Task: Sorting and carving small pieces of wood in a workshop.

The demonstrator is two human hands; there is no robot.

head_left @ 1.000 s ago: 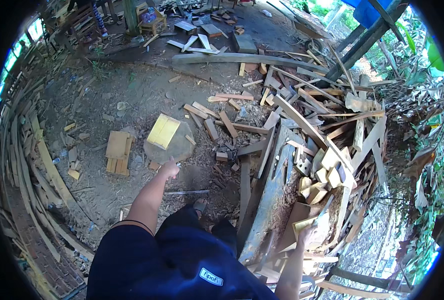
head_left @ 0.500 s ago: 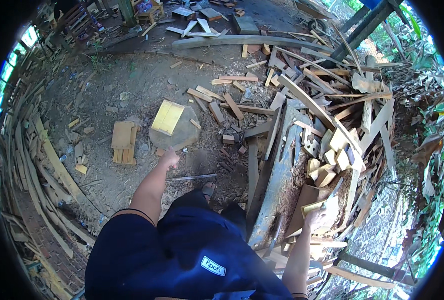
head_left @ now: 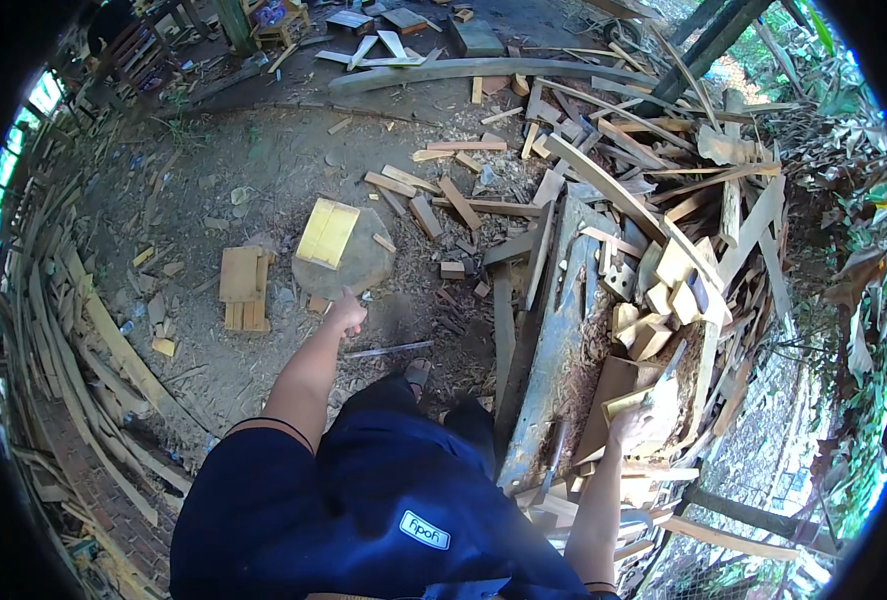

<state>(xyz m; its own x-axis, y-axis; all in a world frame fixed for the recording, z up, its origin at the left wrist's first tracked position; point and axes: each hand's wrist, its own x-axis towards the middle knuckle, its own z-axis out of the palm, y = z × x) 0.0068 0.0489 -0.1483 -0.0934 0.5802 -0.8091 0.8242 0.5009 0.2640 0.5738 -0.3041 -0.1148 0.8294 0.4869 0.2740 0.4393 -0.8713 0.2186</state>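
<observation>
Yellow panel: on the round stump; a careless bump could slide it off.
Left hand: just short of the stump, finger extended; whether the rest grip anything, cannot tell.
Right hand: at a wood block; clamping unclear in glare; slipping against the blade-like strip could cut fingers.
Both hands: left slightly farther right against the stump than earlier; right matches.

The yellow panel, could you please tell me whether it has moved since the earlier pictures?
No; the yellow panel keeps its place on the round slab beneath it.
</observation>
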